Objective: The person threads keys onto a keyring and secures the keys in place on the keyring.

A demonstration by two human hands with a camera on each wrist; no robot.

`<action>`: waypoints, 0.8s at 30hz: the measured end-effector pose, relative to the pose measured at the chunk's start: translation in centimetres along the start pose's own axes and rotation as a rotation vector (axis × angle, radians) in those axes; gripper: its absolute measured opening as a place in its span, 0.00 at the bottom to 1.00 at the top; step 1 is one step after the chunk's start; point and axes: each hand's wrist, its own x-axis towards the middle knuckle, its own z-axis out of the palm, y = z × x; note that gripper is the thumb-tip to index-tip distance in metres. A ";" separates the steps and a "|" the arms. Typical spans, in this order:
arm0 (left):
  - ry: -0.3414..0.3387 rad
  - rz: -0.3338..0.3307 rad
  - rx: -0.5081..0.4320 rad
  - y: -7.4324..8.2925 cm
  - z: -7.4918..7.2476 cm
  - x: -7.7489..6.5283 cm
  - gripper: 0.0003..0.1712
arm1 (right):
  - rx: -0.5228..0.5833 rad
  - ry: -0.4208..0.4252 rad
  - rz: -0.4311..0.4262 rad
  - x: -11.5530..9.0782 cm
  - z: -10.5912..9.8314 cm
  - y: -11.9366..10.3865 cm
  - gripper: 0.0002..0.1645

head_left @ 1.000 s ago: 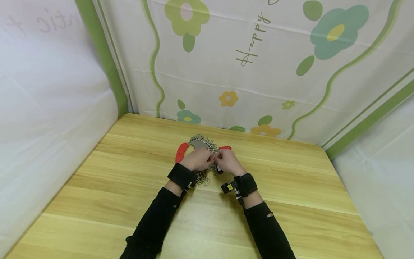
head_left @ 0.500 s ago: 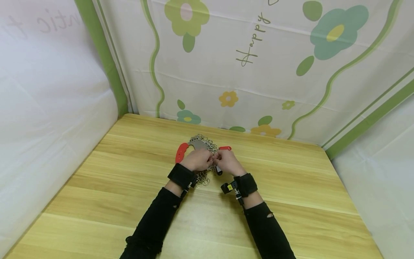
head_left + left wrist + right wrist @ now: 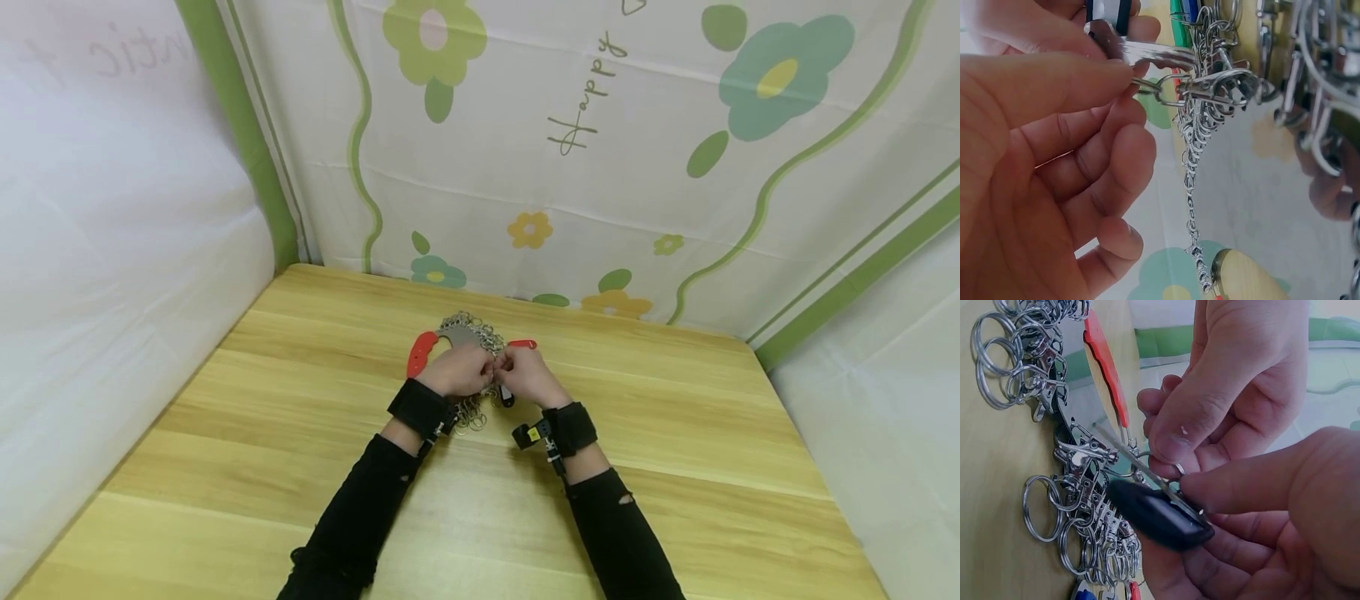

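My left hand [image 3: 461,369] pinches a split key ring [image 3: 1147,85] between thumb and forefinger. That ring hangs from a silver clasp [image 3: 1219,87]. My right hand [image 3: 525,372] holds a key [image 3: 1154,53] with a serrated silver blade. A black oblong piece [image 3: 1160,515] lies along the blade in the right wrist view. The two hands meet at the key and ring, so the contact is partly covered. Beneath them is a flat grey metal plate [image 3: 459,335] with a red grooved handle [image 3: 422,354]. Several clasps with rings [image 3: 1041,500] line its edge.
A red strip [image 3: 522,343] shows beyond my right hand. Green [image 3: 1180,25] and blue pieces [image 3: 1192,9] hang among the clasps. The wooden table [image 3: 615,500] ends at a printed fabric wall [image 3: 637,217] at the back, with white fabric on both sides.
Both hands keep almost the same place. The black-and-white piece below my right hand has shifted very slightly; the plate stays where it was.
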 end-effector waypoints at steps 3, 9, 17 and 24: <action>-0.008 0.007 -0.004 -0.1 0.0 0.0 0.14 | 0.012 -0.020 0.004 -0.1 -0.1 -0.1 0.04; -0.044 0.029 -0.007 0.4 0.3 0.2 0.17 | -0.018 -0.069 0.011 -0.7 -0.6 0.3 0.04; -0.103 0.036 -0.015 0.4 0.7 0.1 0.14 | -0.136 -0.108 0.004 -1.1 -0.1 1.0 0.08; -0.083 0.038 -0.122 0.0 0.0 -0.6 0.17 | -0.227 -0.119 -0.129 -1.7 0.2 0.8 0.10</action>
